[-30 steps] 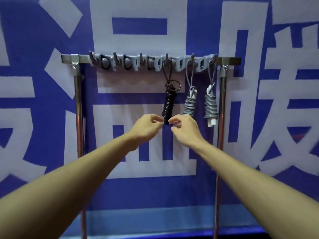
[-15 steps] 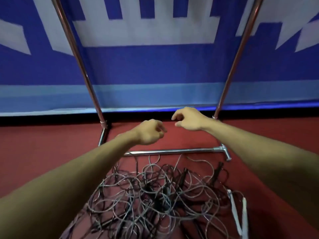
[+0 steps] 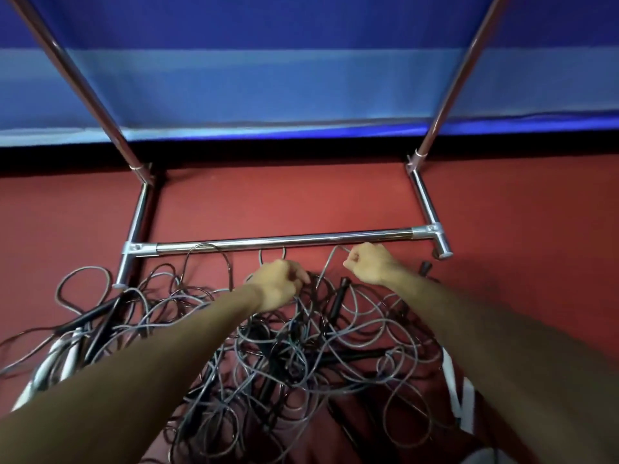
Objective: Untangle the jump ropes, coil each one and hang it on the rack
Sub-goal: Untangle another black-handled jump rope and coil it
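Note:
A big tangle of grey and black jump ropes (image 3: pixel 294 356) lies on the red floor in front of the rack's chrome base bar (image 3: pixel 284 241). My right hand (image 3: pixel 368 264) is closed around a loop of grey rope (image 3: pixel 330 262) at the far edge of the pile, just below the bar. My left hand (image 3: pixel 279 288) reaches into the top of the tangle with its fingers curled among dark and grey strands; whether it grips one is hidden. A black handle (image 3: pixel 338 301) stands between the hands. The rack's hooks are out of view.
Two chrome uprights (image 3: pixel 100 105) (image 3: pixel 445 105) rise from the base against a blue banner (image 3: pixel 301 61). White handles (image 3: pixel 63 363) lie at the pile's left, white handles (image 3: pixel 459 393) at its right. Bare red floor (image 3: pixel 284 202) lies beyond the bar.
My view dropped from the rack's hooks, where three coiled ropes hung, to the floor. Both hands came down from mid-air onto the tangle; my right hand closed on a grey loop.

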Action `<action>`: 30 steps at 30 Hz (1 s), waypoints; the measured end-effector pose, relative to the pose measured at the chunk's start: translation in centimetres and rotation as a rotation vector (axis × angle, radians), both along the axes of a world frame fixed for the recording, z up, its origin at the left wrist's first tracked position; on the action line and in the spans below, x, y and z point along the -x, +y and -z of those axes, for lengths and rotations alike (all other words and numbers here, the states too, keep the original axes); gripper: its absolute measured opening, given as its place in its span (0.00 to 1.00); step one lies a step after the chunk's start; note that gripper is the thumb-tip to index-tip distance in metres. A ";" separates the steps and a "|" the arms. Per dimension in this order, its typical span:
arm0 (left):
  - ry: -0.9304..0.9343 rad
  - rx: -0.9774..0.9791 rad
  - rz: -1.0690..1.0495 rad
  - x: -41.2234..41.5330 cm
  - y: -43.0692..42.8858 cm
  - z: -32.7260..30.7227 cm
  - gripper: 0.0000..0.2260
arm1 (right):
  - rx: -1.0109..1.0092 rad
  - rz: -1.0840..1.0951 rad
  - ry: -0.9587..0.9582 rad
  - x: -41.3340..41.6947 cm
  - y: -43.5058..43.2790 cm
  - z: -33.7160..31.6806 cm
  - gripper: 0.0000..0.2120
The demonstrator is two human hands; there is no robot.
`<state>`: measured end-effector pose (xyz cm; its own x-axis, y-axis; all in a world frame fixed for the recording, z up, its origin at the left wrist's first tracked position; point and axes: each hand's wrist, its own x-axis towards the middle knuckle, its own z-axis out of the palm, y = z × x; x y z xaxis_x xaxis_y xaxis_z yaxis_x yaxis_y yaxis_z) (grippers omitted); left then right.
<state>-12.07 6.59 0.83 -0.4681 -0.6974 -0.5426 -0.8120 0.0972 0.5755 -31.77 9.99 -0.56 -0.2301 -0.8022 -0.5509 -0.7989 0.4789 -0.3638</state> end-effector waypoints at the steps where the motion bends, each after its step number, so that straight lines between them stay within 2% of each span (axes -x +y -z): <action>1: 0.002 -0.002 -0.001 0.4 -0.1 0.5 0.12 | -0.026 0.023 0.009 -0.1 0.1 1.3 0.14; 5: -0.009 -0.033 0.043 1.4 -0.3 1.5 0.11 | -0.072 0.101 0.086 -1.3 0.4 5.2 0.21; 8: -0.008 -0.043 0.047 1.1 -0.5 1.0 0.11 | -0.047 0.104 0.122 -1.9 0.0 5.5 0.14; 11: -0.001 -0.016 0.053 0.5 -0.9 -1.0 0.09 | 0.034 0.177 0.021 -1.6 -0.5 3.3 0.10; 14: 0.000 0.075 0.075 -0.4 -1.4 -4.5 0.07 | 0.233 0.240 -0.147 -0.8 -0.9 -1.3 0.06; 20: 0.063 0.239 0.112 -2.6 -0.9 -14.7 0.09 | 0.639 0.228 -0.272 -1.3 -1.4 -14.7 0.11; 23: 0.133 0.346 0.116 -3.7 0.0 -20.2 0.07 | 0.761 0.173 -0.336 -2.9 -0.9 -21.6 0.11; 30: 0.409 0.359 -0.013 -5.9 3.3 -29.7 0.10 | 0.982 0.081 -0.596 -8.7 1.8 -33.1 0.12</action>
